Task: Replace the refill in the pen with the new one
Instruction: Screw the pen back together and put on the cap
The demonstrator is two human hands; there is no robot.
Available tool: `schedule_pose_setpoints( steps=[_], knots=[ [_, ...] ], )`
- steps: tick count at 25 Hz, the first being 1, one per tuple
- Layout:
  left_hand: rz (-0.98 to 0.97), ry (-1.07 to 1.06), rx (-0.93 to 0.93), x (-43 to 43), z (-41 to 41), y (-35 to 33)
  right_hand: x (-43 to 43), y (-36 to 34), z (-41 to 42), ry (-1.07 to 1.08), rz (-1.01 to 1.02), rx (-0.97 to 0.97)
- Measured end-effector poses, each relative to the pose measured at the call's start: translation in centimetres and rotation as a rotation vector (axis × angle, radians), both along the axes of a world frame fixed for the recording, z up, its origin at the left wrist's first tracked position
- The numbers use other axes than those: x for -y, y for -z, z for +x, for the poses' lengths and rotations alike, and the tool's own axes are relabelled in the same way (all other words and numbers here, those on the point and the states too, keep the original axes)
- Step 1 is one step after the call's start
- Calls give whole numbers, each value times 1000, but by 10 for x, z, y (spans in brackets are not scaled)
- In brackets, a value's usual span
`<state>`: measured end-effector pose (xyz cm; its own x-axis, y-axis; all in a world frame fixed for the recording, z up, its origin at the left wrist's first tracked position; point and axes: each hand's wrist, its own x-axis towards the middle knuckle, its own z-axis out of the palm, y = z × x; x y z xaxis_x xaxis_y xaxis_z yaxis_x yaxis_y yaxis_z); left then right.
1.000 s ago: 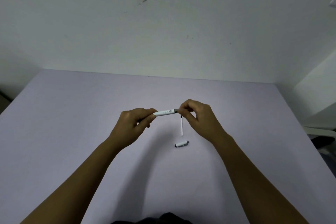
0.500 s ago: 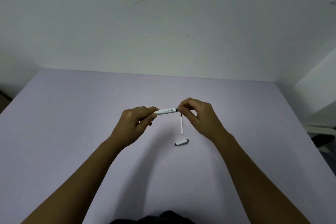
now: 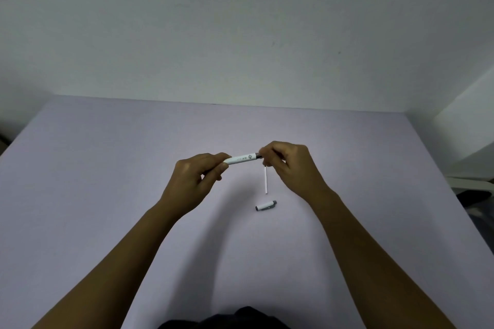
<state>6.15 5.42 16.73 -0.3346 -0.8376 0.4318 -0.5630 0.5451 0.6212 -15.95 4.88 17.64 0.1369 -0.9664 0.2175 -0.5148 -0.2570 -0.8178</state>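
We find one printed mark only: a small dark emblem with faint grey lettering beside it on the white pen barrel [image 3: 242,159], between our left hand's [image 3: 193,181] grip and our right hand's [image 3: 290,167]. The lettering is too small to read.

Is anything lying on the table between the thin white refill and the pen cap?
Nothing visible does. The refill lies just below the right hand, and only bare table separates its near end from the pen cap. The left hand holds the pen barrel off to the side.
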Motion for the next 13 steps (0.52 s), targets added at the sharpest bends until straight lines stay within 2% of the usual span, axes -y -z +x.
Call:
schedule_pose_setpoints(
  steps=[2, 6, 9, 10, 11, 13],
  knots=[
    [21, 4, -1, 1, 1, 3, 1, 2, -1, 12, 19, 68],
    [71, 13, -14, 5, 1, 11, 8, 6, 0, 19, 11, 36],
    [101, -11, -5, 9, 2, 17, 20, 29, -3, 169, 220, 314],
    [116, -20, -9, 9, 4, 19, 23, 46, -7, 275, 277, 335],
    [133, -28, -14, 9, 6, 21, 24, 67, -13, 366, 305, 226],
    [160, -42, -14, 10, 10, 26, 20, 115, -23, 414, 366, -118]
  ],
)
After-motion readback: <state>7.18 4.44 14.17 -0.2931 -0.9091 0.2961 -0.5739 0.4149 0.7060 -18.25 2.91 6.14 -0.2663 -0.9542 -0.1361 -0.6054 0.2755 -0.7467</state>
